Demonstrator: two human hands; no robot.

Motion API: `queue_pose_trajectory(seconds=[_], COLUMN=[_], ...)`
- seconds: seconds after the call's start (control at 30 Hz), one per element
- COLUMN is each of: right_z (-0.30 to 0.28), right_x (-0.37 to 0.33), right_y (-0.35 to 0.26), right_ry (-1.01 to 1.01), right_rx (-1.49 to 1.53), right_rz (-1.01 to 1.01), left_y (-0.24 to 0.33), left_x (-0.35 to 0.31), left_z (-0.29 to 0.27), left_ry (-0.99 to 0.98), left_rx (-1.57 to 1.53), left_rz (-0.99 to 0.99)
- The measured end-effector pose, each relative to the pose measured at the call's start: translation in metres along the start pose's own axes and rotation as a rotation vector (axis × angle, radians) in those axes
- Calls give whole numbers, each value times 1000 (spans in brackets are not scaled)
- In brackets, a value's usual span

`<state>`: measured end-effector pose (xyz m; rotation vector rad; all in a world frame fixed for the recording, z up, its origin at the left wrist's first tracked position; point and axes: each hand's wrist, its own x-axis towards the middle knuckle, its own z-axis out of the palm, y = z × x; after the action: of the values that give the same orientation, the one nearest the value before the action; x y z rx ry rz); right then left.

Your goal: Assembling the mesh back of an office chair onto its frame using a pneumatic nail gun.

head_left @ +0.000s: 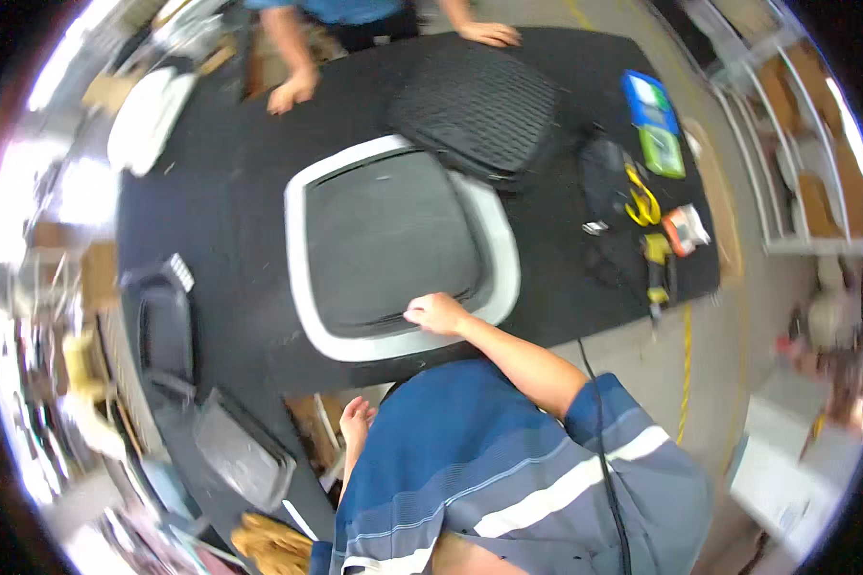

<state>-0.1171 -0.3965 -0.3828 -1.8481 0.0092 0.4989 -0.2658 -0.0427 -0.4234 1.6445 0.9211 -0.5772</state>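
One left hand [357, 416], empty, fingers loosely parted; one pale frame [298, 244] on black table [225, 211], dark panel [385, 240] already laid inside, fastening indiscernible; one right hand [438, 313] at the panel's near edge, pinching or resting unclear; one quilted piece [479, 107] over the frame's far right corner, not inside.

Bright, with white glare at left (edges bowed, blurry).

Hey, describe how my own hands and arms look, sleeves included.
Your left hand and right hand are bare, without gloves. The short right sleeve is dark blue and grey with a white stripe; a thin black cable passes across it.
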Motion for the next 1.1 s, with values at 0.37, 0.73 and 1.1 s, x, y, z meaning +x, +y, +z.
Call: queue_pose_trajectory(seconds=[0.37, 0.73, 1.1], right_z=[7, 10, 4], right_x=[11, 65, 64], right_y=[-32, -2, -6], right_ry=[-187, 15, 252], right_rx=[155, 348, 343], right_rz=[137, 432, 657], left_y=[-90, -98, 116], left_x=[-71, -22, 152], left_z=[25, -48, -293], left_ry=[246, 426, 617], left_rx=[-85, 0, -632], left_rz=[-44, -12, 197])
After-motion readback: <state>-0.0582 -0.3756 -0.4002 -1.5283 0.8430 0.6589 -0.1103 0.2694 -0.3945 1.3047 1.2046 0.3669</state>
